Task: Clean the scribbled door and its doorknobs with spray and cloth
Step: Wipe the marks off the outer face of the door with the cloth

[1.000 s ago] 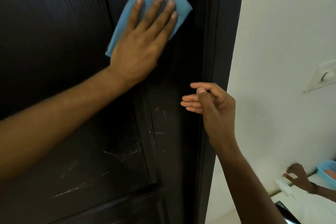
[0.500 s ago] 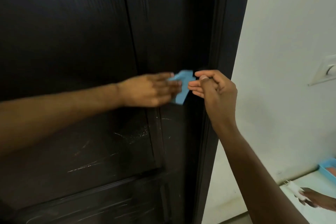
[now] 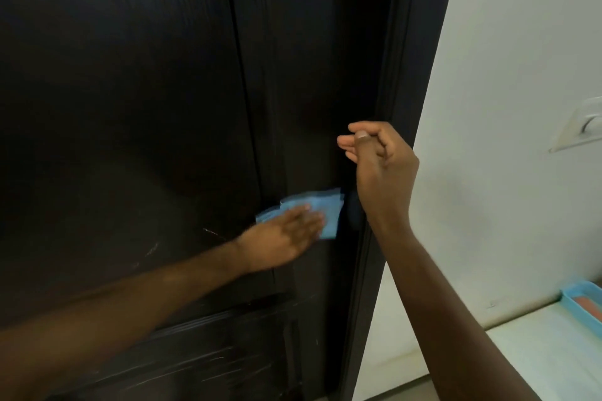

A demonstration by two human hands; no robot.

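The left hand (image 3: 283,238) presses a blurred, folded light-blue cloth (image 3: 321,212) flat-fingered against the dark wood-grain panelled door (image 3: 146,107), beside faint white scribble marks (image 3: 213,233). The right hand (image 3: 379,169) hovers near the door's edge, fingers loosely curled, empty. No readable writing shows.

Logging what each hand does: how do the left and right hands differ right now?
The left hand lies flat, pressing the blue cloth against the door; the right hand is loosely curled and holds nothing. The left is lower on the door panel; the right is higher, by the door's edge. Both are bare.
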